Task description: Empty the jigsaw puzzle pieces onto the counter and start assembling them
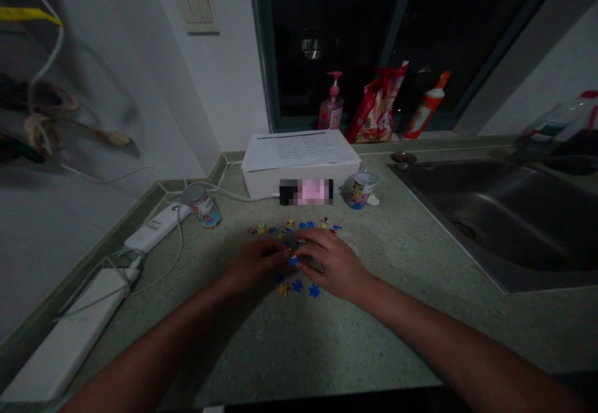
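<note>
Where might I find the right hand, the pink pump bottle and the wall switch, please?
Right hand (337,263): head view, back of the hand.
Pink pump bottle (331,107): head view, its body.
Wall switch (197,9): head view, its panel.

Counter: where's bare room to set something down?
The counter shows bare patches between the right hand and the sink, and between the puzzle pieces and its front edge. It's crowded around that hand and the left hand, where pieces lie scattered, at the back by the white box, and along the left wall with cables.
</note>
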`<state>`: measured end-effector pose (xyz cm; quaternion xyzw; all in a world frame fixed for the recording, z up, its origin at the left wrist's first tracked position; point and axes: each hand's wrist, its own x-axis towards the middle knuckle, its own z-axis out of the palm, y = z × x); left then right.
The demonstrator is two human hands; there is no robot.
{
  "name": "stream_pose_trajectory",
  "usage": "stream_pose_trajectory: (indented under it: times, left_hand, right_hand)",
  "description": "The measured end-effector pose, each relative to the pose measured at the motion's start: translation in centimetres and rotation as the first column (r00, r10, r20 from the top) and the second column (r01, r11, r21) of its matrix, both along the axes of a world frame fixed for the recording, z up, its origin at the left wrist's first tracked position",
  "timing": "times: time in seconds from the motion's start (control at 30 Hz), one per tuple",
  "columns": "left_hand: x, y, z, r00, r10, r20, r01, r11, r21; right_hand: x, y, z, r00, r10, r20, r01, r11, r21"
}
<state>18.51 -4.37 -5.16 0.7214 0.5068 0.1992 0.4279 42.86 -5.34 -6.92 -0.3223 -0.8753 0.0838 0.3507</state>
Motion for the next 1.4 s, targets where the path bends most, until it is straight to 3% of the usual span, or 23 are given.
stream_pose_trajectory:
  times: [0.17, 0.33, 0.5, 0.67, 1.03, 1.23, 1.4]
  left_hand:
    - [-0.3, 0.5, -1.4, 0.982, 0.119, -0.147, -0.084, 0.971, 0.225]
    - [-0.3, 0.4, -2.0, 0.939, 0.116, -0.325, 0.034, 0.906, 0.422]
    - [-0.1, 0.0, -1.1, 0.903, 0.133, -0.409, 0.068, 0.895, 0.44]
    - [0.1, -0.1, -0.5, 0.894, 0.075, -0.441, 0.157, 0.87, 0.467]
    - [-0.1, 0.1, -1.2, 0.879, 0.081, -0.47, 0.189, 0.845, 0.5]
    - [-0.6, 0.0, -1.6, 0.887, 0.009, -0.461, 0.258, 0.819, 0.513]
    - [-1.0, -0.1, -0.8, 0.89, -0.047, -0.454, 0.298, 0.813, 0.5]
  right_hand:
    - [1.4, 1.5, -1.0, 0.992, -0.122, -0.019, 0.12, 0.99, -0.077]
    - [2.7, 3.1, -1.7, 0.975, -0.215, 0.055, 0.22, 0.965, -0.141]
    - [3.4, 3.6, -1.7, 0.958, -0.269, 0.1, 0.282, 0.945, -0.167]
    - [3.5, 3.8, -1.8, 0.951, -0.289, 0.109, 0.305, 0.935, -0.181]
    - [0.0, 4.8, -1.8, 0.963, -0.21, 0.17, 0.234, 0.963, -0.131]
    - [1.0, 4.6, -1.8, 0.962, -0.216, 0.167, 0.232, 0.969, -0.083]
    - [3.1, 4.4, -1.3, 0.96, -0.253, 0.123, 0.262, 0.962, -0.069]
